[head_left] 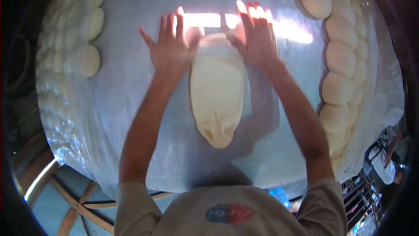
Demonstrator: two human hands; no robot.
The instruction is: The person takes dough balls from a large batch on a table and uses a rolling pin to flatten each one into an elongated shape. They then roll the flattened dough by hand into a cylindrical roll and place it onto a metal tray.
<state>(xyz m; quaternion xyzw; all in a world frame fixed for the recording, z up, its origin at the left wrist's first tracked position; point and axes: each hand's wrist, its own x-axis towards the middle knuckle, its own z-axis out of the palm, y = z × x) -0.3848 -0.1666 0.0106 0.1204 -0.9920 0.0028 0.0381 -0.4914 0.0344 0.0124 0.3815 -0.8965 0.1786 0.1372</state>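
Observation:
A long, flattened piece of pale dough [217, 81] lies on the smooth metal table [144, 0] in front of me. Its near end narrows to a folded, puckered tip, and its far edge is blurred. My left hand [170, 48] is at the dough's far left corner, fingers spread and thumb side against the edge. At the far right corner is my right hand [257, 39], its fingers stretched away from me and its thumb by the dough. Whether the thumbs press on the dough or only touch it, I cannot tell.
Several rounded dough pieces [340, 59] line the right side of the table, overlapping in rows. More dough pieces [90, 61] sit along the left under clear plastic sheeting [70, 127]. Bright light glares off the metal beyond my hands. A person [386, 162] is at the far right.

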